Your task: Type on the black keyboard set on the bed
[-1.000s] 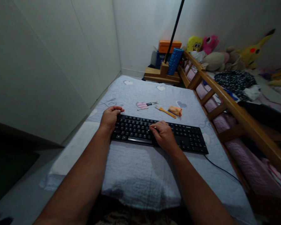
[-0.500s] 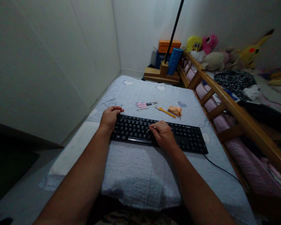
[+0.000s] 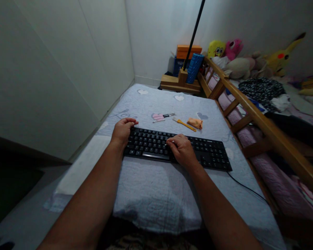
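A black keyboard [image 3: 156, 142] lies across the light blue quilted cover in front of me. My right hand [image 3: 182, 147] is closed in a pinch over its middle keys, holding a thin white stick that looks like a cotton swab [image 3: 166, 144], its tip against the keys. At the keyboard's upper left corner is my left hand [image 3: 122, 131], its wrist along the left end. Thumb and fingers are pressed together there; what they hold, if anything, is too small to make out. Beyond the keyboard lie another cotton swab [image 3: 158, 121], a yellow-handled brush [image 3: 186, 124] and an orange cloth [image 3: 195, 123].
A tool with a dark handle and metal tips [image 3: 169, 115] lies past the keyboard. The keyboard cable [image 3: 246, 187] runs off to the right. A wooden bed rail [image 3: 240, 93] borders the right side, with plush toys beyond. A pale panel [image 3: 94, 69] rises on the left.
My right hand has shifted very slightly, with the swab's tip still at the middle keys. My left hand and the keyboard stay in place.
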Available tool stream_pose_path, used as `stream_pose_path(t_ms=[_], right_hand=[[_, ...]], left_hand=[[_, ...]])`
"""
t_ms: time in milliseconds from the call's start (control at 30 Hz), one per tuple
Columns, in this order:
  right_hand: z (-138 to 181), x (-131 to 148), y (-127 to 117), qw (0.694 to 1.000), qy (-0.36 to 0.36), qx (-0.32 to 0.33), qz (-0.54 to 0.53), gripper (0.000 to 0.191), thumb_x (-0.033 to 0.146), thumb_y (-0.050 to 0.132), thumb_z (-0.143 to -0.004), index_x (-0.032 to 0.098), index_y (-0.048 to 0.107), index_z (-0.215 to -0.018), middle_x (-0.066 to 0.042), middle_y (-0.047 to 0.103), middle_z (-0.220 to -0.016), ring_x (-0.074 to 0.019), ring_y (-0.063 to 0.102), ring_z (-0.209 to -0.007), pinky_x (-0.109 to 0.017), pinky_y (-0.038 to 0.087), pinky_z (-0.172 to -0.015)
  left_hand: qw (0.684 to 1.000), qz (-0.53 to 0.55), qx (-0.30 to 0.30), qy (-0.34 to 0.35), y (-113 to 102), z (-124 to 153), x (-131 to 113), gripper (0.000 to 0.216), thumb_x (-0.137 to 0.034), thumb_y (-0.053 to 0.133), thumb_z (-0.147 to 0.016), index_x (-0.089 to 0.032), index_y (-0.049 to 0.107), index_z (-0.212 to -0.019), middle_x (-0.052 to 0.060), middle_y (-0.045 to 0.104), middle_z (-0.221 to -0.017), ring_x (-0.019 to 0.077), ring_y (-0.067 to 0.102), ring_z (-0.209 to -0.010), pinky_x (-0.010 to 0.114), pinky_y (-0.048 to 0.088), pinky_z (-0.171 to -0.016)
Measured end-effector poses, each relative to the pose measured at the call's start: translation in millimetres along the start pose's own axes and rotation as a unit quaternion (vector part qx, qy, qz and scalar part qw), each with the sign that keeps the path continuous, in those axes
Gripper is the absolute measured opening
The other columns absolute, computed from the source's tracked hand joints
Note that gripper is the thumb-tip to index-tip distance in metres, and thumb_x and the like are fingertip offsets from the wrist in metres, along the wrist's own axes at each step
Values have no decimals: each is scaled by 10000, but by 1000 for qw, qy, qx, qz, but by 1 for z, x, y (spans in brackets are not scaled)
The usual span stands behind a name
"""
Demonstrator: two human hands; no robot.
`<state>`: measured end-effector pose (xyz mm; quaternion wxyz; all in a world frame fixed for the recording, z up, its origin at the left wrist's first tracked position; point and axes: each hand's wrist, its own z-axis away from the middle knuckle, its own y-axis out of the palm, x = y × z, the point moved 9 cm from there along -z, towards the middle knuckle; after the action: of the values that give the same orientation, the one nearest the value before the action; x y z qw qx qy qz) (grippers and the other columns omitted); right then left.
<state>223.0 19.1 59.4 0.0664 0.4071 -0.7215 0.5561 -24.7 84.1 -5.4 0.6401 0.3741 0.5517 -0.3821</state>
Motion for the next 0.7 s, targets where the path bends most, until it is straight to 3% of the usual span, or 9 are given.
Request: stream_pose_path(t_ms=[700], right_hand=[[-1, 3, 3, 1000, -3, 5, -14, 132, 189, 561, -856, 205, 692, -857, -45, 689, -824, -195, 562, -837, -352, 405, -799]], left_hand=[[1000, -5, 0, 3, 0, 0, 0, 149, -170, 571, -594, -165, 613, -736, 48, 679, -777, 158, 571, -715, 289, 424, -712]])
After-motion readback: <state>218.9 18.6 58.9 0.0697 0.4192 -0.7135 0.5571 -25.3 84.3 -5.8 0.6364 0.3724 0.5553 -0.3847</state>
